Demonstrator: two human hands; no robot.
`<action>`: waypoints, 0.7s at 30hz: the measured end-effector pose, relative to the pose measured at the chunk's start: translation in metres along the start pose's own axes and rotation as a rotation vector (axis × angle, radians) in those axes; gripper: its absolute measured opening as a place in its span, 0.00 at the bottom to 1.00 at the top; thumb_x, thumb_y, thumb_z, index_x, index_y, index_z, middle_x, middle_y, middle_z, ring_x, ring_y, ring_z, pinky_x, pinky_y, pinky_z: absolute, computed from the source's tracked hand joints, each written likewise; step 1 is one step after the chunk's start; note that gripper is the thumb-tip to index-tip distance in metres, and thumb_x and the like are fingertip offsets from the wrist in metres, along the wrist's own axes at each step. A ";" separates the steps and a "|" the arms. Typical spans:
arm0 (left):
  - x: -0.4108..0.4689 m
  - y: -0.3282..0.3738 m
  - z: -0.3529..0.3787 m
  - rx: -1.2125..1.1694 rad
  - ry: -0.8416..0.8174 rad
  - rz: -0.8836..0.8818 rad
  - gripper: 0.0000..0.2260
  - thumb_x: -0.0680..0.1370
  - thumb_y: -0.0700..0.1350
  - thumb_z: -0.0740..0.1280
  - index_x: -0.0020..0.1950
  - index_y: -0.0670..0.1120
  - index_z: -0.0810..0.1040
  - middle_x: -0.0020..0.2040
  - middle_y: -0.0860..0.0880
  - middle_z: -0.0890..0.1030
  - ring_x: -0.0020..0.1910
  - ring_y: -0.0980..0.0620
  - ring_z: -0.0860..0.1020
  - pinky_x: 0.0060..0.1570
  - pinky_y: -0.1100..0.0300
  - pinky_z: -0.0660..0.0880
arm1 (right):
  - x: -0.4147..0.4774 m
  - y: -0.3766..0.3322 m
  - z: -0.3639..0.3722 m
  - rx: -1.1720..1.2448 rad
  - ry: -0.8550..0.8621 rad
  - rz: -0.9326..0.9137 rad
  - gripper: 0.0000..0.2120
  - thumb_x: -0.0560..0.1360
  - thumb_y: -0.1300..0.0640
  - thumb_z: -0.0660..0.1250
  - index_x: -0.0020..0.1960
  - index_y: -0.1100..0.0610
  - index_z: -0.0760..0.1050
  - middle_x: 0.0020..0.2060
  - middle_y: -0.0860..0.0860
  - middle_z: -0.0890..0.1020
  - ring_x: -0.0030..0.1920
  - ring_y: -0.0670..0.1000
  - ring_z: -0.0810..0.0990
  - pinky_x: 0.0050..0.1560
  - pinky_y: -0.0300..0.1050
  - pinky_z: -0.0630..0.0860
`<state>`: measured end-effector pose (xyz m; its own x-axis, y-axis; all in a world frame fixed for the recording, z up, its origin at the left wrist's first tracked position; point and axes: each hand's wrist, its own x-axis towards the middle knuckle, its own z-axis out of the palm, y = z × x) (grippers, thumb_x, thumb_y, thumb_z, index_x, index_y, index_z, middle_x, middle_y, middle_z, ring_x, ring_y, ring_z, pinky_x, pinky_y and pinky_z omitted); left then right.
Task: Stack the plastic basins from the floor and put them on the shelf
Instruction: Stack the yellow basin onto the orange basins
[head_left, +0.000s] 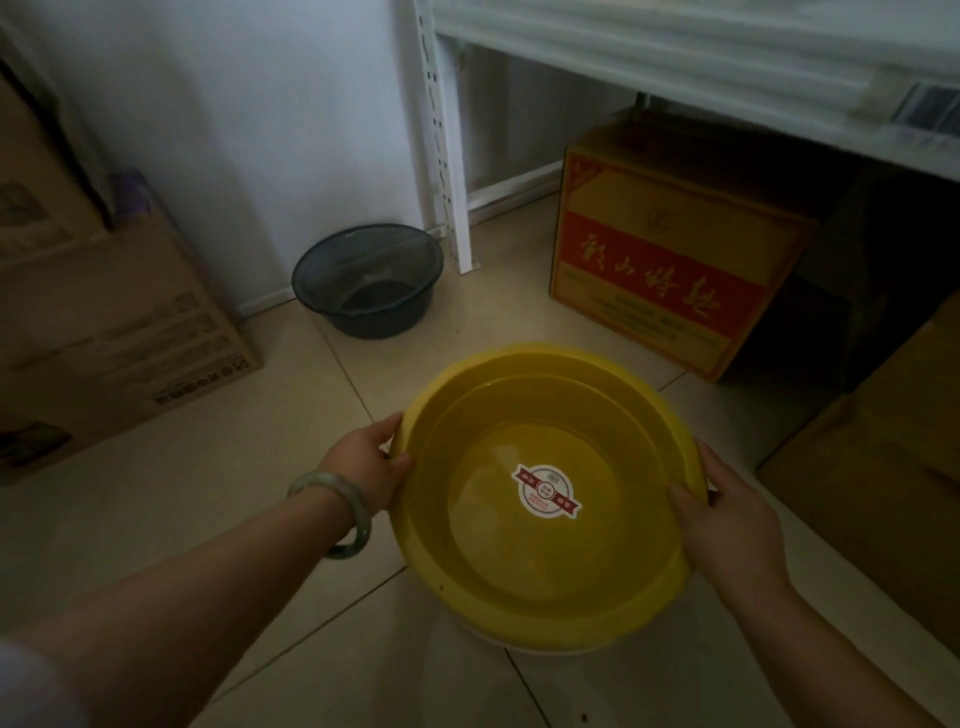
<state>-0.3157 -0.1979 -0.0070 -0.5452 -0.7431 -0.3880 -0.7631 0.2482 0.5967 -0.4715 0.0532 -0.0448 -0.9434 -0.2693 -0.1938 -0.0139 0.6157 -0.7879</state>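
Yellow plastic basin dead centre of head view, held over tiled floor, round sticker on its base. Left hand clamped on rim at 9 o'clock, thumb hooked inside; right hand clamped on rim at 3 o'clock, fingers curled over the edge. Pale edge showing under the rim at 6 o'clock, possibly a second basin nested beneath, can't confirm. Dark basin on floor at 11 o'clock, against the wall, just beside white shelf upright. Judgement: stacking step in hand, dark one not yet collected. Next move likely calls for carrying yellow over to 11 o'clock, then nesting one into the other; dark one looks smaller, but may just be distance, so order of nesting unclear. After that, lift stack to shelf board at 1 o'clock. Obstacles: printed red-and-yellow carton at 1 o'clock sitting under the shelf, brown cardboard box at 9 o'clock, another box at 3 o'clock. Floor lane to dark basin open, narrow between boxes. Upright close to dark basin, risk of clipping it with the rim. Low light, blur on shelf, free space up there not readable.
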 end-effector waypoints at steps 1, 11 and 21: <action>0.008 0.004 0.000 0.019 -0.012 0.016 0.25 0.77 0.44 0.61 0.73 0.55 0.61 0.58 0.43 0.79 0.49 0.46 0.80 0.52 0.50 0.78 | 0.003 -0.001 0.000 0.003 0.011 0.006 0.27 0.75 0.53 0.64 0.73 0.44 0.63 0.66 0.52 0.77 0.54 0.54 0.78 0.54 0.45 0.71; 0.047 0.010 -0.012 -0.214 -0.272 -0.006 0.24 0.77 0.43 0.63 0.71 0.55 0.64 0.48 0.49 0.78 0.44 0.51 0.79 0.37 0.58 0.78 | 0.024 -0.021 -0.002 -0.361 -0.094 0.076 0.31 0.77 0.49 0.59 0.77 0.45 0.52 0.64 0.56 0.76 0.57 0.59 0.78 0.53 0.49 0.74; 0.174 -0.025 -0.063 -0.644 -0.190 -0.193 0.20 0.77 0.41 0.63 0.68 0.38 0.67 0.46 0.43 0.78 0.39 0.47 0.76 0.40 0.55 0.73 | 0.084 -0.137 0.067 -0.187 0.044 -0.245 0.22 0.77 0.56 0.63 0.70 0.44 0.68 0.68 0.52 0.74 0.37 0.38 0.69 0.36 0.34 0.68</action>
<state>-0.3693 -0.3730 -0.0454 -0.5165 -0.6008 -0.6101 -0.5267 -0.3388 0.7796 -0.5265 -0.1034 0.0077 -0.9179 -0.3965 0.0170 -0.2991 0.6630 -0.6863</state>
